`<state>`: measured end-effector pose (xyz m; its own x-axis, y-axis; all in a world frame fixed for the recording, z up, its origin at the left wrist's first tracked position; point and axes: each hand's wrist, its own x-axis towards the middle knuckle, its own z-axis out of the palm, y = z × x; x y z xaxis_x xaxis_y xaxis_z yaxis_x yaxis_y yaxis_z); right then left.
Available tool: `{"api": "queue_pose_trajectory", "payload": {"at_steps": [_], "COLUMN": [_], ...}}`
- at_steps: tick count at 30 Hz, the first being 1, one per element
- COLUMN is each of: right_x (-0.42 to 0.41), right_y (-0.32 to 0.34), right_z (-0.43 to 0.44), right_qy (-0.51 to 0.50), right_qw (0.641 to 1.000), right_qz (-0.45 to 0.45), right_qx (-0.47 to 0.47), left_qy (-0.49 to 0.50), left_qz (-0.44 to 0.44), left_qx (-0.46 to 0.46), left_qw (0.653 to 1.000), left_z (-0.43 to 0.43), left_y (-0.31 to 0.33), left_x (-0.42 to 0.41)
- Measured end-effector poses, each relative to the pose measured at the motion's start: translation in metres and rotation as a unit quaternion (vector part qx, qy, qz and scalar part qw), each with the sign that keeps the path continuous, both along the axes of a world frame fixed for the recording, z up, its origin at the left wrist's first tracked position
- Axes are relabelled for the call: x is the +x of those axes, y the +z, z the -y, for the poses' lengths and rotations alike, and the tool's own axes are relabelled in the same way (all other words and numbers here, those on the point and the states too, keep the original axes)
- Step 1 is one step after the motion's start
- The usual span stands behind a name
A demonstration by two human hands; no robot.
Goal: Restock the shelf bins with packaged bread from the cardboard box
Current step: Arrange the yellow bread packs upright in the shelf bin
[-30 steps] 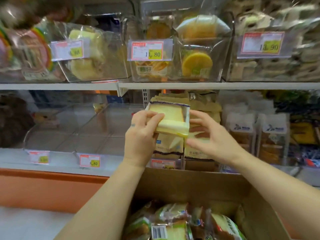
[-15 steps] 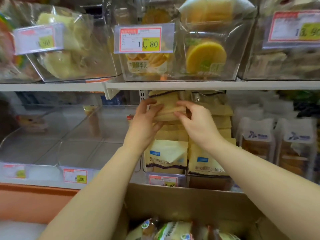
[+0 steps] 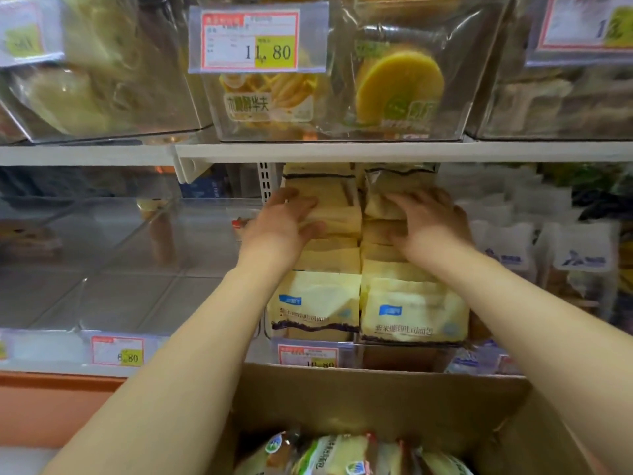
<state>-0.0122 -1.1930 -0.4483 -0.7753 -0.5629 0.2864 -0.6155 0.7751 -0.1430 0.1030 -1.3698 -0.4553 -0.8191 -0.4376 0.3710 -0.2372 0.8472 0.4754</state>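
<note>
So both arms are stretched forward and up over the box, forearms bare and angled inward toward the middle bin on the lower shelf. That bin holds two side-by-side stacks of yellow bread packs, piled almost up to the shelf board above.

The left grip is on the upper part of the left stack, back of the hand toward the camera, fingers spread and fairly straight, thumb sticking out to the right across a pack. It's lying against the packs, not wrapped round anything.

The right grip is at about the same height on the right stack, palm down on a pack, fingers splayed and pointing left toward the other hand. It's also loose and flat, with nothing pinched as far as I can see. The two don't touch; the seam between the stacks sits between them.

More bread is down in the box at the bottom edge, in green-and-white wrappers. A clear bin sits left of the stacks, and an 11.80 tag hangs on the bin above.
</note>
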Motion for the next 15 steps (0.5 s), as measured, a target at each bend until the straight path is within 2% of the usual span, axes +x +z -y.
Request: {"api": "queue_pose_trajectory", "payload": {"at_steps": [4,10,15], "right_x": [-0.002,-0.005,-0.001], "right_y": [0.000,-0.002,-0.004], "right_z": [-0.002,-0.007,-0.009], "right_qy": [0.010,0.035,0.039], "right_qw": [0.999,0.997,0.997], "right_qz": [-0.025,-0.026,-0.035], "right_qx": [-0.038,-0.065,-0.055], "left_qy": [-0.007,0.001,0.004], "left_qz": [-0.015,0.037,0.030], "left_qx": [0.009,-0.013,-0.020], "left_qw": [1.000,0.999,0.999], "left_z": [-0.006,-0.001,-0.006], "left_y": [0.005,0.002,0.000], "left_x": [-0.013,-0.022,-0.018]}}
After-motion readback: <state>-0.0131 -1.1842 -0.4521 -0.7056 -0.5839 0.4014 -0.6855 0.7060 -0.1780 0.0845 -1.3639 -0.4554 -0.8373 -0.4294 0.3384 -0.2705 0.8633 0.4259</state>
